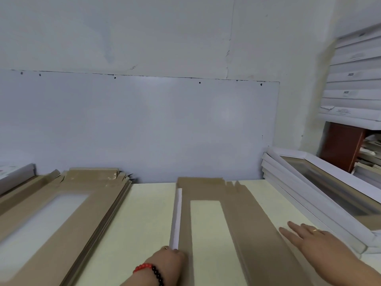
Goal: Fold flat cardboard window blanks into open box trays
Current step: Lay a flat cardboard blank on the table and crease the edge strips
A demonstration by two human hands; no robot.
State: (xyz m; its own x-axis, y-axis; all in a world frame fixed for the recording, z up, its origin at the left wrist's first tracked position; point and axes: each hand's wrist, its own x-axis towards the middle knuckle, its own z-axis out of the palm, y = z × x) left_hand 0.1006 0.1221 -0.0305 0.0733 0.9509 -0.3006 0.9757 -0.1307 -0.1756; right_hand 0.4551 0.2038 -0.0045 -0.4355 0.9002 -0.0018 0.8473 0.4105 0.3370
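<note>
A brown cardboard window blank (243,219) lies lengthwise on the pale yellow table (144,213), its long cut-out showing the table through it. Its left side flap (176,219) stands folded up, white face outward. My left hand (169,263) grips the near end of that flap, fingers curled over it. My right hand (309,238) lies flat with straight fingers on the blank's right edge.
A stack of flat brown window blanks (61,213) lies at the left. Folded white trays (321,193) are piled at the right against the wall. White boxes (354,79) are stacked on a shelf at the upper right. A white wall panel (144,124) runs behind the table.
</note>
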